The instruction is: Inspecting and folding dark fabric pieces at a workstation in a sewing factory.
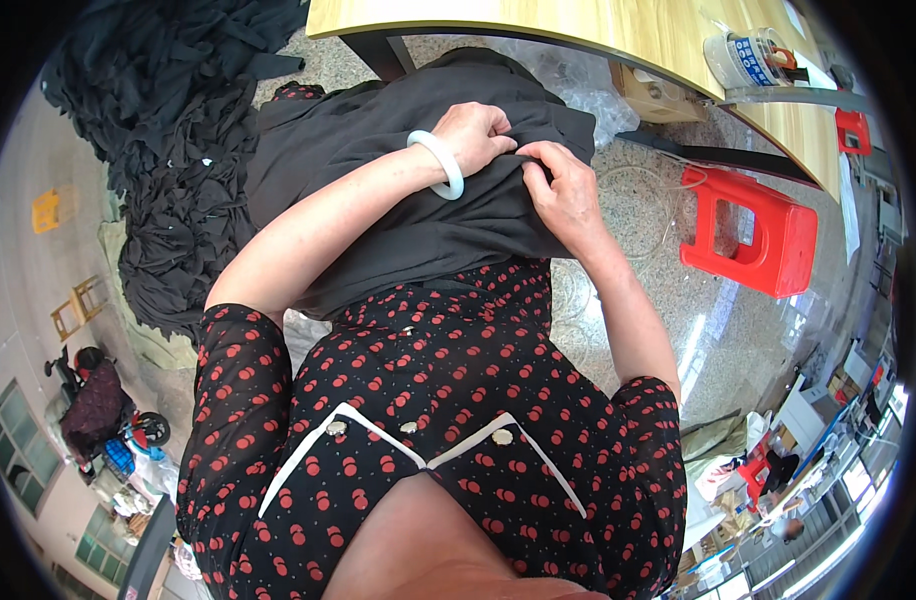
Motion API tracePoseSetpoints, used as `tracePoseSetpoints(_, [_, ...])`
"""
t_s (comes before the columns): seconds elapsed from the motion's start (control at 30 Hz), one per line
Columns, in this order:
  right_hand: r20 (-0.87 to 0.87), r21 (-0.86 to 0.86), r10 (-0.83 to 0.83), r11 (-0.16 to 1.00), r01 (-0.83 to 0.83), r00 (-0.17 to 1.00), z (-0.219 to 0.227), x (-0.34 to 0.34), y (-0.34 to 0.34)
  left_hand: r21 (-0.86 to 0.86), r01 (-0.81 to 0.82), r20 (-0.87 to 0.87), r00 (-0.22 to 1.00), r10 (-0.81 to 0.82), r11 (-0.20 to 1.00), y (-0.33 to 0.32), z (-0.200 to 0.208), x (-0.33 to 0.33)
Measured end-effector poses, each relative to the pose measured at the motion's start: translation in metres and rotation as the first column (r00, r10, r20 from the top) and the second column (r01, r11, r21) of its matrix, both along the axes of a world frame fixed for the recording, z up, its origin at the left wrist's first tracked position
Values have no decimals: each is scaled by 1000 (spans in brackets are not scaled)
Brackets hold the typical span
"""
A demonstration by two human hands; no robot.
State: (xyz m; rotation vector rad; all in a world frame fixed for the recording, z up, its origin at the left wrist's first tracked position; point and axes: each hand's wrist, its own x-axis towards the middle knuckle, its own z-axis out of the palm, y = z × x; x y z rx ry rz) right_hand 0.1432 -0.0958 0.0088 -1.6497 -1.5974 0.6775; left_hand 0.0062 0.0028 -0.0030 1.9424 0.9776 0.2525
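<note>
A black cloth garment [418, 235] lies spread over my lap. My left hand [473, 138], with a pale bangle [444, 165] on its wrist, is closed on the cloth, its thumb and fingers bent together. Close to its right, my right hand [563, 190] pinches a fold of the same cloth between thumb and fingertips. The two hands nearly meet at the upper right part of the garment. Whether they hold anything small besides the cloth is hidden by the fingers.
A big heap of black cloth [168, 190] covers the floor at the left. Ahead stands a wooden table [558, 25] bearing a clear tub [748, 60]. A red plastic stool [788, 245] is on the right, and clear plastic wrap [578, 95] lies beneath the table.
</note>
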Motion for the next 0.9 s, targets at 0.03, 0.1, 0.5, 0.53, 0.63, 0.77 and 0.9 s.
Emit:
tracePoseSetpoints(0.03, [-3,2,-17,1000,17,1000,0,0,1,-9,-2,2,1000,2,1000,0,0,1])
tracePoseSetpoints(0.1, [0,-46,-32,998,32,999,0,0,1,-24,-1,-32,999,0,1000,1,1,2])
tracePoseSetpoints(0.5, [-44,-119,-129,985,123,991,0,-1,5,-142,-6,-79,997,-5,990,1,8,8])
tracePoseSetpoints(0.53, [-44,-68,-143,988,139,989,-1,-1,5,-152,-7,-84,996,-6,988,2,9,8])
tracePoseSetpoints(0.63, [95,82,-94,993,86,991,-2,-2,4,-175,-6,-52,999,-3,985,2,11,7])
tracePoseSetpoints(0.77, [159,100,-41,995,26,986,0,-2,2,54,68,-99,993,-62,996,-7,19,8])
tracePoseSetpoints(0.9, [219,93,-53,995,33,974,5,-3,2,164,94,-91,993,-80,982,-20,22,5])
